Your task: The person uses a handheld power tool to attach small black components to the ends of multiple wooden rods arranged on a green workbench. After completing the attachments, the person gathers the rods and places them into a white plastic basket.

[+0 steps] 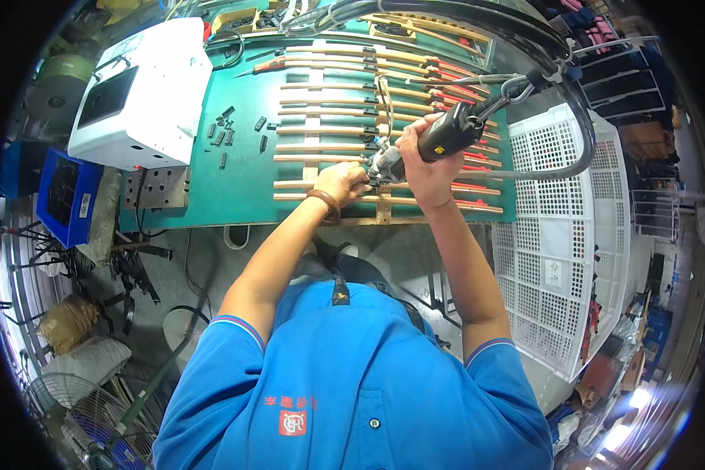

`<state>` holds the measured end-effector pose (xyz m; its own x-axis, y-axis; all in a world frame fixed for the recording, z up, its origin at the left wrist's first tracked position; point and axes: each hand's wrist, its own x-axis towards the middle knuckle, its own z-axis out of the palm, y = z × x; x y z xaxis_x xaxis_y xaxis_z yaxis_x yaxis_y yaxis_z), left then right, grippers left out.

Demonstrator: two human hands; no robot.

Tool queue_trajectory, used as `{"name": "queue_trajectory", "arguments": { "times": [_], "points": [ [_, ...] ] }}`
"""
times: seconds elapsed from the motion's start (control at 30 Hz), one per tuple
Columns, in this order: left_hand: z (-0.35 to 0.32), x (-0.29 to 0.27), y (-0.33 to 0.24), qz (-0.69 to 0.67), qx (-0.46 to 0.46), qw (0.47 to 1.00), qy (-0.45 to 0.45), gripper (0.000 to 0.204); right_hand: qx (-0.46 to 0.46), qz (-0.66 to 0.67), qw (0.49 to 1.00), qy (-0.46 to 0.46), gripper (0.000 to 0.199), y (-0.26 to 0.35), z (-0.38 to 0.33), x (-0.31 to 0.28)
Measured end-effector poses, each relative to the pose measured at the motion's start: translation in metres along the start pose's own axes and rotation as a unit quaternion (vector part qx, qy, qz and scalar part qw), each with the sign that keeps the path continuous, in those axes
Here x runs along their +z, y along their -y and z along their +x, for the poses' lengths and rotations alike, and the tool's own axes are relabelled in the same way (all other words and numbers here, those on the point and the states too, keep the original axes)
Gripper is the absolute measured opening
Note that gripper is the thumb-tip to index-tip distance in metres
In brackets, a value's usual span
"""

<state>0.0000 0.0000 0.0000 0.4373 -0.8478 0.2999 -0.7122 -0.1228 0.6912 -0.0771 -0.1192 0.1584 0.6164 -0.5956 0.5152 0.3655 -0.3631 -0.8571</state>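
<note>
My right hand [429,171] is wrapped round a black powered screwdriver [449,131], which hangs from a hook and cord. Its pale front end [384,160] points down-left toward the near rods. Close to that tip, my left hand [343,185] has its fingers pinched together over a rod; what they hold is hidden. Several light wooden rods [294,158] lie crosswise in a row, held on upright wooden strips [312,121]. Black fittings [370,131] sit along their middles, and red pieces [478,157] show at the right ends.
The green table [235,184] carries loose small black parts [225,135], an orange-handled pointed tool [268,66] and a white machine [153,102]. White perforated crates [544,258] stand at right, a blue bin [64,196] at left. A thick black hose [583,145] arches over the right side.
</note>
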Motion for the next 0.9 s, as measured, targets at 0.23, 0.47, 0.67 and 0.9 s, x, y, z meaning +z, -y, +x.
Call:
{"name": "queue_trajectory", "arguments": {
  "times": [0.23,0.47,0.67,0.9],
  "points": [
    [0.002,0.000,0.000,0.008,-0.017,1.000,0.025,0.018,0.026,0.037,0.999,-0.022,0.019,0.008,0.012,-0.001],
    [-0.001,0.004,0.003,0.009,0.018,1.000,-0.011,0.020,0.037,0.065,0.996,-0.044,0.028,0.011,0.011,-0.007],
    [-0.002,0.002,0.000,0.005,-0.003,1.000,0.000,0.021,0.046,0.015,0.994,-0.102,0.034,0.071,0.035,-0.020],
    [0.007,-0.009,-0.007,-0.010,-0.042,0.998,0.047,0.029,0.045,0.012,0.997,-0.063,0.034,0.078,0.035,-0.030]
  ]
}}
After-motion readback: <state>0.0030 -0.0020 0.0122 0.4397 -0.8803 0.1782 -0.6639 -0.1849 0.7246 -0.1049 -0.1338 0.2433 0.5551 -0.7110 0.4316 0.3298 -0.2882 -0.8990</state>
